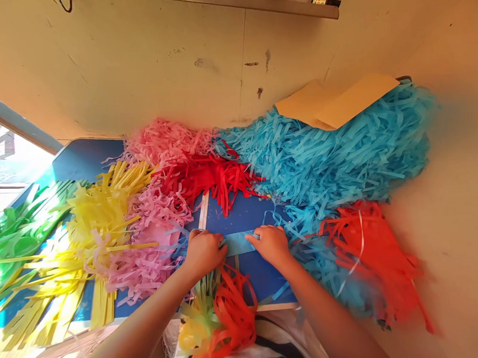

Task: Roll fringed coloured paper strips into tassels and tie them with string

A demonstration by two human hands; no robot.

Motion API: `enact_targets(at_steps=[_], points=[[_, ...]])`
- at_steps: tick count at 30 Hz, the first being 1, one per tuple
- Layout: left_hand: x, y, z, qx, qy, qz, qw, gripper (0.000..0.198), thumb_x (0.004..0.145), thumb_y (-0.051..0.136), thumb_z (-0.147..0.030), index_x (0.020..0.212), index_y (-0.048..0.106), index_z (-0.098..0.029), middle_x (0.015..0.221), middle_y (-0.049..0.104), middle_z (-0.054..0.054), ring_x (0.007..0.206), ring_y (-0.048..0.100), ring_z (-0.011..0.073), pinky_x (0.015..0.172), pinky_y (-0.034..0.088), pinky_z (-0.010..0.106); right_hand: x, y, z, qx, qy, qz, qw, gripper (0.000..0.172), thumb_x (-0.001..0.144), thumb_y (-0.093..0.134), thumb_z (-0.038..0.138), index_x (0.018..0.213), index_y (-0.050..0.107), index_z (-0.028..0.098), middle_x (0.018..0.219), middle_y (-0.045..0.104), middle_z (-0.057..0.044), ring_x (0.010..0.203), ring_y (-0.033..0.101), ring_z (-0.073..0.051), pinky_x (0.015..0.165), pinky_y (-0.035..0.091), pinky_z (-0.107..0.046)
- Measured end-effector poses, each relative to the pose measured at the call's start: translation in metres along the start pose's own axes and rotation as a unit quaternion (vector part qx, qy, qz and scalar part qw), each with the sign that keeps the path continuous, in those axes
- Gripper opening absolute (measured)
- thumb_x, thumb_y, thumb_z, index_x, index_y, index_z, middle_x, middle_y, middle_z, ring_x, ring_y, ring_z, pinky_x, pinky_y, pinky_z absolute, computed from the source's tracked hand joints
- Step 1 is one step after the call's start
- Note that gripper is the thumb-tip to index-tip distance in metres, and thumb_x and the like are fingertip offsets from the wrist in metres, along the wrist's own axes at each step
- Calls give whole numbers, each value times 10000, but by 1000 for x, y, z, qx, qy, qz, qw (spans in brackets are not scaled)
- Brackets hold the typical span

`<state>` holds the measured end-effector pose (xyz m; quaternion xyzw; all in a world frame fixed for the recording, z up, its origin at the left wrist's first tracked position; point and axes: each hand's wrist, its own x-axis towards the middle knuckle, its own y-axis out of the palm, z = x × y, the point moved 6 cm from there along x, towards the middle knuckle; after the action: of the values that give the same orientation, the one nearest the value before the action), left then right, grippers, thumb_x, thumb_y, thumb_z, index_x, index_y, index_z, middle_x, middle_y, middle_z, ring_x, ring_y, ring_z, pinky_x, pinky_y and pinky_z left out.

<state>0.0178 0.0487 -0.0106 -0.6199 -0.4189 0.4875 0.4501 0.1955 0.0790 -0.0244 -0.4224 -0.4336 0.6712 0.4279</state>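
A strip of light blue tissue paper (238, 243) stretches between my two hands, low over the table. The fingers of my left hand (205, 250) are wrapped round its left end. My right hand (270, 244) pinches the other end, thumb toward the middle. Cut blue fringe sticks out past both hands. Close below my left hand, a bunch of orange-red strips (233, 302) and yellow tissue (191, 331) hangs by the table's front edge. Pink-violet fringe (150, 242) lies left of my left hand.
A large heap of blue fringe (326, 158) fills the right back, with tan paper (335, 102) on top. Red fringe (210, 175), yellow fringe (92, 208) and green fringe (28, 222) lie leftward on the blue table (240, 211). Orange-red tissue (374, 246) is at right. A wall stands behind.
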Motion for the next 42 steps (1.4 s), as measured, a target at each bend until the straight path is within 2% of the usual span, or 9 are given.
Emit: enact_targets(at_steps=[5,8,11,13,16,18,27,32,42], points=[[-7,-14,-7,10,6,-46,999,226,856,594,-300,1011,696,-170,943,715,144,958,630,336,876,389,484,1,1,1,3,14,-4,1000,297,894,648,490,785,676,214,818,721,-35,831,644,-214,707,319,-314],[-11,-20,-26,42,121,-93,987,321,891,549,-180,1208,601,-195,1235,625,157,1132,541,330,923,361,469,0,-10,-8,-8,30,-46,998,265,873,677,470,922,652,211,799,707,-37,833,631,-236,758,330,-340],[-15,-13,-45,78,280,-67,954,175,909,503,-123,968,656,-185,966,680,109,947,592,270,854,382,421,-10,-35,-19,-52,57,-158,985,226,870,678,343,1029,628,190,967,688,-92,961,586,-295,825,323,-394],[-16,-9,-49,83,313,-46,945,129,880,538,-122,857,652,-177,822,665,76,840,603,241,854,382,416,-20,-44,-13,-57,-3,-196,979,220,877,619,223,1094,608,182,1110,646,-122,1037,545,-300,866,318,-410],[-17,-10,-52,83,302,-45,949,98,815,618,-196,890,660,-148,854,665,90,823,610,255,927,358,471,-37,-28,19,-37,-238,-90,966,283,825,564,124,1101,591,176,1114,627,-106,1009,536,-253,861,344,-371],[-18,-12,-53,78,275,-50,957,170,790,641,-247,914,659,-131,878,662,103,825,612,272,967,332,514,-46,-13,33,-45,-319,-16,947,280,787,572,123,1064,591,160,1050,630,-98,969,536,-250,820,363,-359],[-16,-5,-39,55,225,-65,971,252,804,531,-96,1023,649,-135,993,666,132,955,610,299,996,330,521,-28,-7,15,10,-266,-11,964,309,788,536,64,1074,597,163,1041,662,-82,974,577,-234,833,352,-359],[-8,-9,-22,5,199,-68,978,297,786,522,-78,1013,678,-192,1002,703,73,972,632,251,1036,317,503,-29,-6,16,26,-255,-18,966,301,827,650,277,1104,622,164,1074,644,-84,1013,561,-249,890,337,-378],[-6,-5,-1,-53,122,-74,988,269,957,470,-316,950,727,-237,976,738,61,943,637,226,903,388,412,0,-12,-12,51,-176,14,983,154,958,577,252,941,729,227,962,695,-4,913,624,-150,804,329,-290]])
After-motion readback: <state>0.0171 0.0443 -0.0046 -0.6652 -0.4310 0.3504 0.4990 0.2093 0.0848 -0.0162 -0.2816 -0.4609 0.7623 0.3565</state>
